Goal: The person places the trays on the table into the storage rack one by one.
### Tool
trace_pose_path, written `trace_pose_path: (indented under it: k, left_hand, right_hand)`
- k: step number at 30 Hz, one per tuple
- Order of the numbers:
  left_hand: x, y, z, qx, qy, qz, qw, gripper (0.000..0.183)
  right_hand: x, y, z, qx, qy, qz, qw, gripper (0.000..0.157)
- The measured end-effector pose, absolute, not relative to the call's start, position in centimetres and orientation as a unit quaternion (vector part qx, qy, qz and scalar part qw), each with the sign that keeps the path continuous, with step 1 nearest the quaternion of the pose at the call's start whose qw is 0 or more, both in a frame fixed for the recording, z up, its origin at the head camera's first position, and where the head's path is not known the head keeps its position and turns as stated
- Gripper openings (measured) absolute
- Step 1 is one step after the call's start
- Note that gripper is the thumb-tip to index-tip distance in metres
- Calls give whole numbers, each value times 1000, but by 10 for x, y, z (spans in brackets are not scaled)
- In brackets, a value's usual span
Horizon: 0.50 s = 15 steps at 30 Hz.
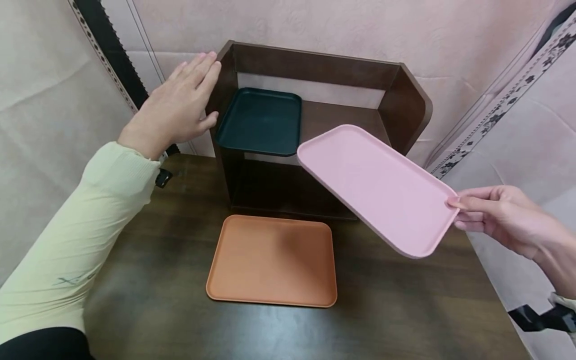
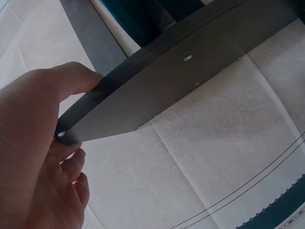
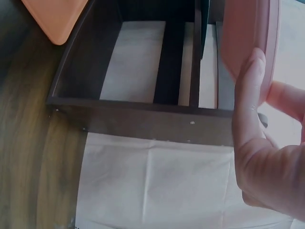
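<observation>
Resting against the left end of the brown shelf, the left hand has its fingers laid out straight at the upper corner of the side panel, with the thumb spread apart on its front edge; the hand is loosely open and clasps nothing, seemingly placed there to keep the frame from shifting. Just inside that panel, the dark green tray sits at the left of the upper board, a position that appears to save width along it. In front of the shelf, the orange tray lies flat and face up on the tabletop, its long sides roughly following the shelf's front, probably set down where neither arm crosses it. Farther right, the pink tray is held slanting in the air before the shelf's right half, its upper left corner near the green one; whether the two touch cannot be told. The right hand pinches its right short end, thumb on the inner face and fingers behind, closed down to the thickness of the rim; holding only that end likely lets the far end reach forward unobstructed. This tray is a pale, plain pink, a long rectangle with rounded corners, a level base and a shallow raised rim.
</observation>
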<state>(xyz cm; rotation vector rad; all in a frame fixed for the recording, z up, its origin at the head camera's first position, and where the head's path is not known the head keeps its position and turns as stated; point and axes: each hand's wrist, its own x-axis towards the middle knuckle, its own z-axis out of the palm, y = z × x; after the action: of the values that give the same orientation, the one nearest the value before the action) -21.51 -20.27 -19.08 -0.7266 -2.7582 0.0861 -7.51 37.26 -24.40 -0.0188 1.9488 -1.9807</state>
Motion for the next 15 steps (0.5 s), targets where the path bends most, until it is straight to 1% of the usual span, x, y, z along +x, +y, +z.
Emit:
trace_pose_path:
  k: [6,15]
  left_hand:
    - [-216,-203,-191,-252,-957,27,141,84]
    - [-215,-204,-189,-255,-956,30,141,84]
  right_hand:
    - [-80,356,-241,31,665,-730,155,35]
    - [-91,326,-243,51,624,-770,123,30]
